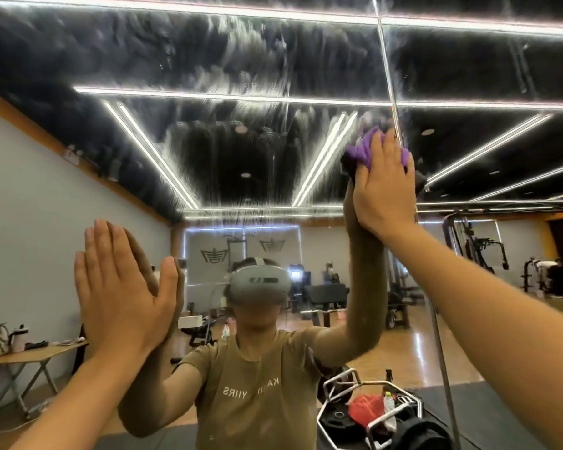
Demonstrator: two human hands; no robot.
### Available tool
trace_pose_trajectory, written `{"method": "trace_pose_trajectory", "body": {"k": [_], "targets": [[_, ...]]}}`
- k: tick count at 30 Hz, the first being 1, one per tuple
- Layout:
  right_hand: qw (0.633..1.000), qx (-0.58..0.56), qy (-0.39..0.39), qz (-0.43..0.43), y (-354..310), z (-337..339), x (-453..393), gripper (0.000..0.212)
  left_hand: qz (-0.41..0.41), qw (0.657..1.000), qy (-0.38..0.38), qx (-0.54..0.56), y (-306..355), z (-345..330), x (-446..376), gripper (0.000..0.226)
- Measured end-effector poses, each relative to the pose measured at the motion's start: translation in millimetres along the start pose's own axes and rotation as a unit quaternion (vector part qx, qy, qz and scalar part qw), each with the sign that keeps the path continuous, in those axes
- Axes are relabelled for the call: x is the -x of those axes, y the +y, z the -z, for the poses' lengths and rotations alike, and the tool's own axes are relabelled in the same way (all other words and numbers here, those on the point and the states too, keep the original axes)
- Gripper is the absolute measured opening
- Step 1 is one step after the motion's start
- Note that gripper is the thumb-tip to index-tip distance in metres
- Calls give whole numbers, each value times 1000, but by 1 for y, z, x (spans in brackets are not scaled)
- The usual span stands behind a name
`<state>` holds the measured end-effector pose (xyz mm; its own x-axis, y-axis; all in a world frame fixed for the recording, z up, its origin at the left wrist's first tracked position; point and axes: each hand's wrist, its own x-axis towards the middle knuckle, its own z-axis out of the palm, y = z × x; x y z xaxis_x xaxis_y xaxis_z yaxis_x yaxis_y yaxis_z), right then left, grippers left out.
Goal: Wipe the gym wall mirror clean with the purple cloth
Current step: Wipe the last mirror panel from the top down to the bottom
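Observation:
The wall mirror point(234, 151) fills the view, its upper part streaked with wet smears. High on the right, my right hand point(384, 186) presses the purple cloth point(363, 151) flat against the glass, next to a vertical seam point(387, 69) between mirror panels. The cloth bunches out past my fingers. Lower on the left, my left hand point(121, 287) lies flat on the mirror with straight fingers and holds nothing. My reflection in an olive T-shirt shows behind both hands.
Reflected in the mirror are a folding table point(30, 355) with a bag and bottle at left, gym machines point(478, 251) at right, and a metal rack point(368, 404) with a red bag and bottles low at centre-right.

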<state>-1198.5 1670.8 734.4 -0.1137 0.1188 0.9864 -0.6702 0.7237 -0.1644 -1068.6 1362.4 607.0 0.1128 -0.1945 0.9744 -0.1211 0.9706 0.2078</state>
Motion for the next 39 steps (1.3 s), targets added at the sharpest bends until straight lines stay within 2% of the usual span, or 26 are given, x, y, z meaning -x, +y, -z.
{"method": "trace_pose_trajectory", "body": {"k": [5,16,22,26,31,34,39], "targets": [[999,25,-29,18,14,2,82,63,2,1000,-2,0,2,1,0,85],[995,67,-54,45,23,16,-18,73,3,1000,1,7,1,-1,0,88],[990,131,-38,22,22,13,-2,67,5,1000,-7,1,-2,-2,0,91],[993,107,-28,45,33,9,25,67,4,1000,-17,-7,-4,-5,1,91],[992,84,22,88,43,10,40,59,12,1000,-9,-1,-6,-9,2,89],[997,25,7,71,38,14,39,56,10,1000,-10,0,-9,-11,2,89],[996,55,-5,73,36,23,29,54,14,1000,-5,-1,-12,-16,3,90]]}}
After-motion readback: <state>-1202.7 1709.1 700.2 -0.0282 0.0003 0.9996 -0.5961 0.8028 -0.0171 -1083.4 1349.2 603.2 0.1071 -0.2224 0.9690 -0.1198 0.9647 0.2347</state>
